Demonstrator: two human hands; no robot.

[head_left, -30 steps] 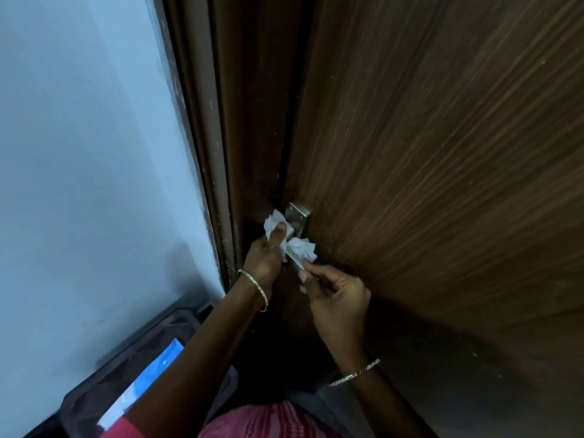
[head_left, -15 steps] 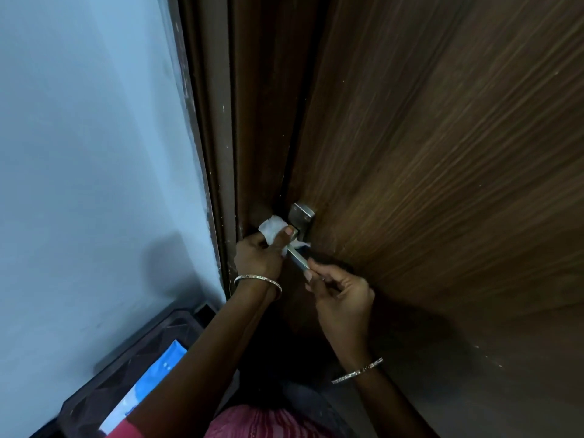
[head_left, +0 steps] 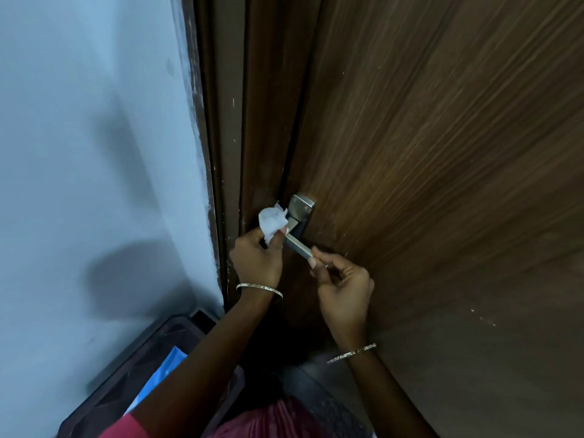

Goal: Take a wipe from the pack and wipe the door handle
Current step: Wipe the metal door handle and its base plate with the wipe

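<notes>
A silver lever door handle point(head_left: 299, 247) sticks out from its square plate point(head_left: 301, 208) on the brown wooden door point(head_left: 442, 153). My left hand point(head_left: 257, 257) grips a crumpled white wipe point(head_left: 272, 222) and presses it against the handle's inner end, near the plate. My right hand point(head_left: 343, 287) pinches the handle's free end between thumb and fingers. A blue and white wipe pack point(head_left: 158, 379) lies low at the left, partly hidden by my left forearm.
A pale blue wall point(head_left: 94, 153) fills the left side, meeting the dark door frame point(head_left: 227, 121). A dark plastic crate or stool point(head_left: 126, 374) holds the pack beside the wall. A pink garment point(head_left: 262, 422) shows at the bottom edge.
The wipe has slid up the lever from its middle toward the plate, now bunched on the left side. My right hand stays on the lever's tip.
</notes>
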